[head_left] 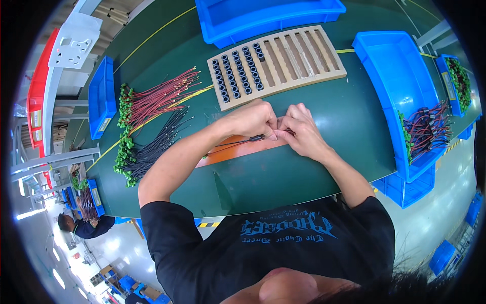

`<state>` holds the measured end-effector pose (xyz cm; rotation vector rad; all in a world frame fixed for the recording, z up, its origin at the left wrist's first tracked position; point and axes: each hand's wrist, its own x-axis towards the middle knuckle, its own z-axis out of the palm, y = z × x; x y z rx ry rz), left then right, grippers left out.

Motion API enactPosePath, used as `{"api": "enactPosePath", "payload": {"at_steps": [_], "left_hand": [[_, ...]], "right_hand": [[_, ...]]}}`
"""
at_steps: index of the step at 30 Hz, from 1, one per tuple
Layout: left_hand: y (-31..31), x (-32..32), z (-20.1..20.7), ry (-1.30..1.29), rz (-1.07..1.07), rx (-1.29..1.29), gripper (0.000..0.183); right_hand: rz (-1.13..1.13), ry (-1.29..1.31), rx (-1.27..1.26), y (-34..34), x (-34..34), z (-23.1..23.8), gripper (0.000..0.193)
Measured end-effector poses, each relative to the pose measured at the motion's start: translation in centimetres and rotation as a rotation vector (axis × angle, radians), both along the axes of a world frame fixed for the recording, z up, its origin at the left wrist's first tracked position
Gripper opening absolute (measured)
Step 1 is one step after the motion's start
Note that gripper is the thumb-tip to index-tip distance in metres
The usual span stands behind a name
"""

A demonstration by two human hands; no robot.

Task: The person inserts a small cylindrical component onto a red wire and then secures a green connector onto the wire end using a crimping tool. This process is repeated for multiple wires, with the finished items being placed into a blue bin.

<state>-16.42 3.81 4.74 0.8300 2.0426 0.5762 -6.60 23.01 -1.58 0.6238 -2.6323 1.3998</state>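
Observation:
My left hand [254, 120] and my right hand [304, 133] meet over an orange strip [235, 152] on the green table. Both are closed, thumbs and fingertips pinched close together. A thin dark wire with a black connector [256, 138] runs along the strip into the pinch of my left hand. What sits between my right fingertips is hidden by the fingers. Just beyond my hands lies a tan slotted rack [298, 76], its left rows filled with black ring-ended cylinders [243, 73].
To the left lie bundles of red wires [162, 99] and black wires [159, 142] with green ends. Blue bins stand at the back [268, 20], left [103, 99] and right [400, 71]; the right one contains wired parts [428, 131]. Another person [86, 225] is at far left.

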Motion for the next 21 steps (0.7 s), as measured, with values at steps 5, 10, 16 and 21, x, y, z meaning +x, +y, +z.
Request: {"api": "enactPosePath", "payload": {"at_steps": [5, 10, 16, 21], "left_hand": [[0.5, 0.1, -1.1, 0.166, -0.142, 0.075, 0.011], [-0.1, 0.8, -0.3, 0.122, -0.047, 0.083, 0.017], [-4.1, 1.6, 1.2, 0.099, 0.117, 0.396, 0.027], [-6.6, 4.5, 0.5, 0.12, 0.287, 0.364, 0.026]], "right_hand": [[0.039, -0.014, -0.036, 0.3, -0.1, -0.5, 0.017], [-0.018, -0.081, -0.073, 0.6, -0.4, -0.8, 0.018], [-0.151, -0.001, -0.218, 0.5, -0.6, -0.5, 0.016], [-0.193, -0.012, -0.537, -0.9, -0.4, 0.2, 0.011]]}}
